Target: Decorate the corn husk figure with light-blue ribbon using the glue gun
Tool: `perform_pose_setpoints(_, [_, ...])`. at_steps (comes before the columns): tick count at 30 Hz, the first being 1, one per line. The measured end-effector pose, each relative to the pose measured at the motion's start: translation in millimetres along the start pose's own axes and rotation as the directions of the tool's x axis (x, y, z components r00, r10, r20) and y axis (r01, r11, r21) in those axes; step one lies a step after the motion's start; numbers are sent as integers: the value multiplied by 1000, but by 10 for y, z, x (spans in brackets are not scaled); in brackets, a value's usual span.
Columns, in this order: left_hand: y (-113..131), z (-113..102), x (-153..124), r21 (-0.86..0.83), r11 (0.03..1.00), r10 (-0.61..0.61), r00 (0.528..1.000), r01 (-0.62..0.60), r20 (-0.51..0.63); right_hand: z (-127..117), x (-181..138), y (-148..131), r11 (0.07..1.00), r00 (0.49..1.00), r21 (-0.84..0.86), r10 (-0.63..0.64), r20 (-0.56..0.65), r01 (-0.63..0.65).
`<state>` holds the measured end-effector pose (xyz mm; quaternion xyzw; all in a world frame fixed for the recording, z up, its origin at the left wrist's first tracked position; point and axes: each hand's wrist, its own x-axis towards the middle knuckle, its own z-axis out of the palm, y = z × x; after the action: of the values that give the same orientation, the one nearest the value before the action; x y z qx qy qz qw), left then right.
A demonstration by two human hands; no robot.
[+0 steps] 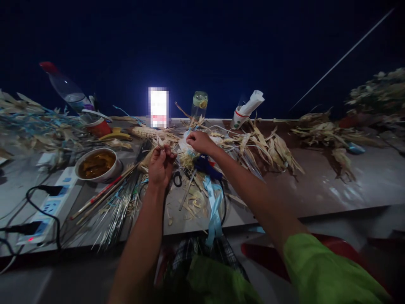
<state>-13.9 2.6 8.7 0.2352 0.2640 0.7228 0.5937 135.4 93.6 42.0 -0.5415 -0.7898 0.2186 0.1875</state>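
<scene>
The left hand (161, 164) is raised just above the desk (348, 190), its fingers curled tight around a pale husk piece (163, 143) that sticks up from the fingertips. The right hand (201, 142) sits just beyond it and a little to its right. It is clenched, knuckles up, over a heap of dry husks (272, 147); what its fingers pinch is hidden.

Under the two hands lie scissors (177, 179) and a light blue ribbon (213, 202), which trails over the near desk edge. To the left of the left hand a bowl (96, 164) stands, with long sticks (101, 194) slanting beside it and a power strip (47, 209) further out near the edge. A bottle (199, 105) stands past the right hand at the far edge.

Right of the right forearm, the desk surface is bare and open up to the near edge.
</scene>
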Motion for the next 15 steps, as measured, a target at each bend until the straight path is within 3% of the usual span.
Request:
perform_pose_setpoints(4, [-21,-29,16,6,1000,-1,1000,1,-29,69,109,30,973,990,-229,22,142,11])
perform_pose_setpoints(7, [-27,-33,20,-25,1000,17,1000,-17,-18,116,185,62,963,981,-259,-21,194,72])
perform_pose_setpoints(10, [-12,-17,19,-15,1000,24,999,-24,-27,151,234,34,974,985,-184,-113,127,135])
perform_pose_setpoints(15, [13,-6,30,-17,997,68,994,-70,-86,244,252,-113,982,996,-177,-46,73,58])
